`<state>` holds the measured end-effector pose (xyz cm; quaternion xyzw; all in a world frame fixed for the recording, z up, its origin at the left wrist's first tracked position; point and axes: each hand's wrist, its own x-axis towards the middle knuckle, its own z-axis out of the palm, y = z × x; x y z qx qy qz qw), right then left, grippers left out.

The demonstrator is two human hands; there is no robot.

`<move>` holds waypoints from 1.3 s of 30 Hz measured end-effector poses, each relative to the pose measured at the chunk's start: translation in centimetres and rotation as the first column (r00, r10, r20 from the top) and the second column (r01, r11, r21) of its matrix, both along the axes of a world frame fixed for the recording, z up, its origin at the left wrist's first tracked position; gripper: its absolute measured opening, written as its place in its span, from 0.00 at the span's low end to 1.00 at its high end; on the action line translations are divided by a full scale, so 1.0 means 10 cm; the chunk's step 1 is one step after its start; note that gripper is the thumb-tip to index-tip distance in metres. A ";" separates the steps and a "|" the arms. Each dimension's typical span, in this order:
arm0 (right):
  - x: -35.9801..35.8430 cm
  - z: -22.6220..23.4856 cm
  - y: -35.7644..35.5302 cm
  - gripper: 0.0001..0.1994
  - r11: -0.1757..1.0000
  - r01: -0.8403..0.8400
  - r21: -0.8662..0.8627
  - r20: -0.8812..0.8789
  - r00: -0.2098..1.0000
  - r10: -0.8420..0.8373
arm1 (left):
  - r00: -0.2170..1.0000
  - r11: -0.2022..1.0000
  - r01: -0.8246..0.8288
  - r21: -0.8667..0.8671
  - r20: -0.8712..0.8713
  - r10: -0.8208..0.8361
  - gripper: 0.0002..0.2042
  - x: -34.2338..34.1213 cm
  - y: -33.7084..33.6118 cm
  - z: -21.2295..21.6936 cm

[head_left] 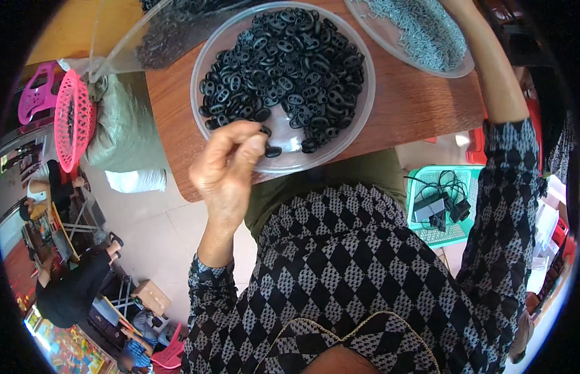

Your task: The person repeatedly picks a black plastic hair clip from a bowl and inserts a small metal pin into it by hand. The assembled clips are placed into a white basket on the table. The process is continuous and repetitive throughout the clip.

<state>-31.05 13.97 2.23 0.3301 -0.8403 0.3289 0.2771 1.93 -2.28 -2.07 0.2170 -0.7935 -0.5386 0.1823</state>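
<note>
A round clear plastic tray (290, 142) sits at the table's near edge, heaped with small black oval pieces (290, 68) that have two holes each. Over its near-left rim, my left hand (226, 163) is closed, thumb and index finger pinching one small black oval piece (264, 131). Another such piece (273, 151) lies just below those fingertips. My right hand (457, 7) reaches to the far right, beside a second clear tray (459, 70) full of small silver screws (421, 31). The picture's upper edge cuts off its fingers.
Behind the round tray on the left, a clear plastic bag (168, 40) holds more dark pieces. A pink basket (75, 121) and a pale green sack (123, 124) stand left of the table (421, 112). Right of my lap, a mint-green basket (474, 181) contains black cables and adapters.
</note>
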 end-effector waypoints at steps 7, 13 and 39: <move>0.74 -0.08 0.16 0.04 0.986 -0.153 -0.066 0.278 0.946 0.166 | 0.941 0.764 0.296 -0.574 0.039 -0.336 0.11 -0.34 0.04 0.07; 1.04 0.01 0.15 0.02 0.979 -0.201 -0.042 0.390 0.899 0.201 | 0.923 0.672 0.346 -0.655 0.108 -0.370 0.14 -0.57 0.07 0.03; 1.78 -0.31 -0.14 0.08 0.778 -0.282 -0.562 0.642 0.444 0.625 | 0.978 0.789 0.176 0.589 -0.010 -0.210 0.05 -0.64 0.00 0.20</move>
